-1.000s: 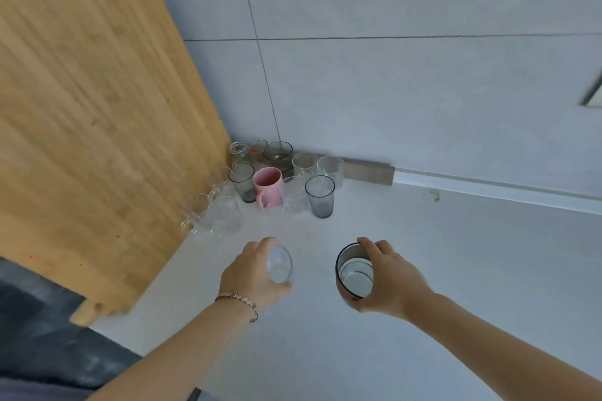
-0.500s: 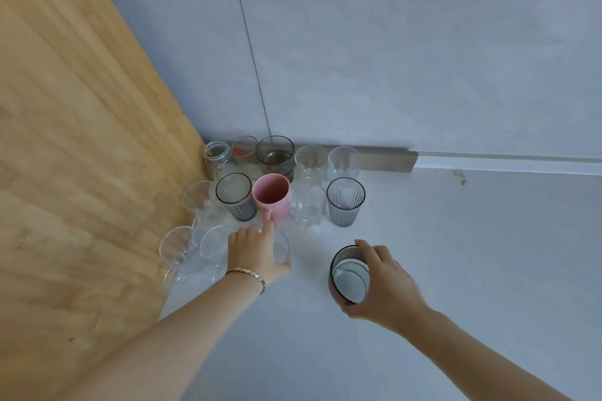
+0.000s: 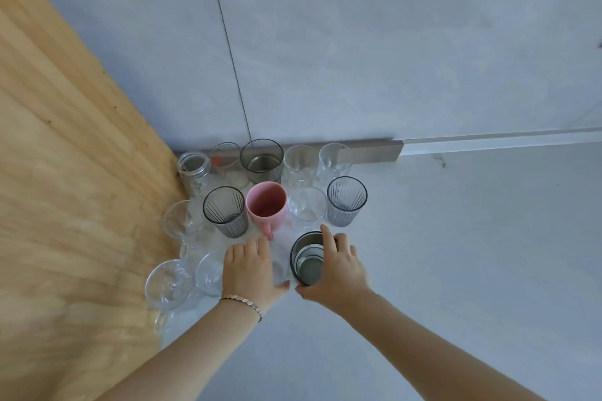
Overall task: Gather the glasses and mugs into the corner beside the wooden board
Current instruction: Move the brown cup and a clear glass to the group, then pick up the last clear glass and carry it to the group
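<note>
We have both hands on glasses at the front of the corner cluster.
Our left hand [image 3: 249, 270] curls round a clear glass tumbler [image 3: 280, 265], our right hand [image 3: 337, 270] grips a dark-rimmed smoked glass cup [image 3: 306, 265], side by side just in front of the pink ceramic mug [image 3: 266, 205]. The other glasses [image 3: 347, 202] stand packed on the white counter [image 3: 456, 270] between the upright light wooden board [image 3: 65, 205] and the grey tiled wall [image 3: 391, 58].

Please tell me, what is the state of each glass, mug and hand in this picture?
Pink ceramic mug: upright, empty.
Dark-rimmed round glass: upright, gripped by right hand.
Small clear glass: covered and held by left hand.
Grey ribbed glass tumbler, right of mug: upright, empty.
Wide smoked glass, back row: upright.
</note>
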The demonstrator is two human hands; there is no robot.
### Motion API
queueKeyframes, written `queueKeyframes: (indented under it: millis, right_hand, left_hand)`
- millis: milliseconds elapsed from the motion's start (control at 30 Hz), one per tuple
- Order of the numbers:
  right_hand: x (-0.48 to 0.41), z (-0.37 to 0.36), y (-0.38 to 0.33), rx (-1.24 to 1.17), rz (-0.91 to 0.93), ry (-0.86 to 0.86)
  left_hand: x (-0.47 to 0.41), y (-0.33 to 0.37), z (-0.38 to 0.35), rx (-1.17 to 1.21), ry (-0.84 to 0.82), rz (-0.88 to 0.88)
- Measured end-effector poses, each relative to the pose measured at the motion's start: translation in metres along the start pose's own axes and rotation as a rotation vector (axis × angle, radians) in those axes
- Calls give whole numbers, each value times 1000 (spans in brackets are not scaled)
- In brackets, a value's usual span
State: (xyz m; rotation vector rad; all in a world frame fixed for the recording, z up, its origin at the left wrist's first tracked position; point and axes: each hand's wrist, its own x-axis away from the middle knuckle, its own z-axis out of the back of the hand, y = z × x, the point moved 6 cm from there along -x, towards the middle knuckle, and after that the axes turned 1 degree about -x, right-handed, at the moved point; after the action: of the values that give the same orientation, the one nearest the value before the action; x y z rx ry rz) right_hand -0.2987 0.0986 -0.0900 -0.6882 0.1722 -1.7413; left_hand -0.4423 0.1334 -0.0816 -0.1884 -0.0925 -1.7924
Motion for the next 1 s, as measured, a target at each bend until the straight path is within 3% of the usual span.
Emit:
queueKeyframes:
  millis: [167, 300, 467, 533, 733, 1000]
  right_hand:
    - [3, 4, 1, 43, 18, -118]
    - [12, 19, 29, -59, -93, -236]
    - [52, 57, 106, 18, -173, -297]
    - [74, 77, 149, 0, -244, -270]
    - [183, 141, 306, -90, -476, -128]
    - [406, 218, 522, -54, -757, 19]
  left_hand:
    - [4, -5, 2, -20, -19, -96]
    - [13, 4, 18, 52, -80, -129]
    - [33, 71, 74, 119, 96, -406]
    - [39, 118, 95, 103, 103, -515]
    - [64, 314, 96, 18, -148, -682]
    - [191, 602, 70, 110, -388, -857]
